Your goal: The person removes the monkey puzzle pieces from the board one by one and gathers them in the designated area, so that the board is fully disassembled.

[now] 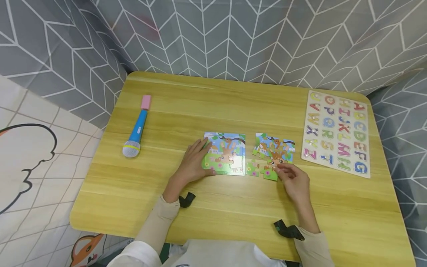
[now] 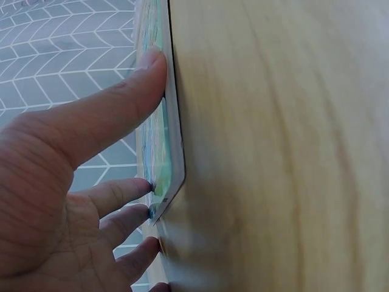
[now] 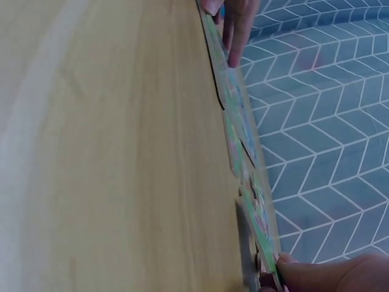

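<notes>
A square picture-puzzle board [image 1: 230, 173] with a printed animal scene lies flat in the head view. My left hand [image 1: 192, 163] rests against its left side, thumb on the lower left corner and fingers spread along the edge. In the left wrist view the thumb [image 2: 137, 91] presses on the board's border. To the right, my right hand [image 1: 295, 183] pinches a jigsaw piece [image 1: 271, 174] with green and a pink flower between thumb and fingertips. The right wrist view shows that piece [image 3: 260, 228] tilted above the wood. Other jigsaw pieces [image 1: 261, 141] lie around it.
A board of colourful alphabet letters [image 1: 305, 154] lies at the right. On the left are a blue toy microphone [image 1: 138, 128] and a pink block [image 1: 146, 102]. Behind the wooden table [image 1: 200, 100] hangs a grey patterned curtain [image 1: 217, 37].
</notes>
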A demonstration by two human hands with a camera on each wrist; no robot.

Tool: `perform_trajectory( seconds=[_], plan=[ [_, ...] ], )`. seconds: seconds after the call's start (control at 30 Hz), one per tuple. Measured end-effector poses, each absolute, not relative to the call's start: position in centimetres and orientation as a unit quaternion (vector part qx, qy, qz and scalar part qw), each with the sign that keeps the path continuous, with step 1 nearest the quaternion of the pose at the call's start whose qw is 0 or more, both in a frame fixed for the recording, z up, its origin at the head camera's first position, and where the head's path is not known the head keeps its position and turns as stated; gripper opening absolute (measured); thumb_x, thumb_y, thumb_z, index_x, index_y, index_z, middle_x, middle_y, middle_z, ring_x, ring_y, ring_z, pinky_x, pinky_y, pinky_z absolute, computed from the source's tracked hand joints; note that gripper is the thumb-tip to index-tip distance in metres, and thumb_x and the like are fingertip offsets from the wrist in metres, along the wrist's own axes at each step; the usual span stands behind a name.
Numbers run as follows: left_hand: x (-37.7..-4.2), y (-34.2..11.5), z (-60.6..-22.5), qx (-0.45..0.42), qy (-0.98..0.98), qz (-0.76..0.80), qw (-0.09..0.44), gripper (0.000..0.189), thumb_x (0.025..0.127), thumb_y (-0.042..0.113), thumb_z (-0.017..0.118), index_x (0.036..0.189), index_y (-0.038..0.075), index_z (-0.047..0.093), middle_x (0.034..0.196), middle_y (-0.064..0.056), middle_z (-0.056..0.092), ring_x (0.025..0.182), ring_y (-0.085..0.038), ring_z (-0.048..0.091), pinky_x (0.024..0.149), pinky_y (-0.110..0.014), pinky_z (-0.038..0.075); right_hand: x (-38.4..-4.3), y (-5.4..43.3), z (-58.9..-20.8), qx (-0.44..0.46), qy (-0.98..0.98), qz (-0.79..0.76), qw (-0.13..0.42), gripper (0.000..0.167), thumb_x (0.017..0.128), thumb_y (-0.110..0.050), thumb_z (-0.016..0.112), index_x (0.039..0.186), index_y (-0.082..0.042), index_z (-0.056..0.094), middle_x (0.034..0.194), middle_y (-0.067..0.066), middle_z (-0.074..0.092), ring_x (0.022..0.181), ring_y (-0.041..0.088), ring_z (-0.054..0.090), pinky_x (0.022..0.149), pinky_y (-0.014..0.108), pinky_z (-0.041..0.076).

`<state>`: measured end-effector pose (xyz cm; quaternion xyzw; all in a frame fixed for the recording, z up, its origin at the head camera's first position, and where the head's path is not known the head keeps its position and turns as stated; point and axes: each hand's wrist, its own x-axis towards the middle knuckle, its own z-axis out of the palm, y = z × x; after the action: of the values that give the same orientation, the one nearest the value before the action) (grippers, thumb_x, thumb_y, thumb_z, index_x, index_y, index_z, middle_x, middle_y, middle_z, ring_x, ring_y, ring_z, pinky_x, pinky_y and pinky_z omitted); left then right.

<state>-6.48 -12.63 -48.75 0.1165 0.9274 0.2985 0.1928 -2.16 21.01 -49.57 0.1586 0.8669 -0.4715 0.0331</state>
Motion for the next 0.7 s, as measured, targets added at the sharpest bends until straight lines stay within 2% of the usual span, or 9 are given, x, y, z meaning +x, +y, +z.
perform_trajectory(
  seconds=[0.4,0.7],
  plan=[
    [-6.57,-12.68,-48.67,0.116,0.927,0.300,0.195,0.108,0.077,0.040,0.086,0.160,0.011,0.024,0.171,-0.008,0.011,0.159,-0.033,0.005,0.130,-0.056,0.003,-2.48,21.06,-49.81,0.147,0.888,-0.435,0.017,0.015,0.094,-0.011,0.071,0.105,-0.002,0.076,0.096,0.018,0.075,0.069,-0.009,0.055,0.061,0.010,0.048],
    [-6.43,-12.93,-49.30,0.120,0.926,0.308,0.180,0.107,0.077,0.039,0.087,0.160,0.011,0.025,0.171,-0.008,0.013,0.159,-0.033,0.006,0.130,-0.056,0.004,-2.58,20.52,-49.54,0.160,0.892,-0.423,0.009,0.019,0.093,-0.018,0.073,0.103,-0.002,0.076,0.088,0.016,0.075,0.063,-0.008,0.055,0.057,0.013,0.047]
  ],
)
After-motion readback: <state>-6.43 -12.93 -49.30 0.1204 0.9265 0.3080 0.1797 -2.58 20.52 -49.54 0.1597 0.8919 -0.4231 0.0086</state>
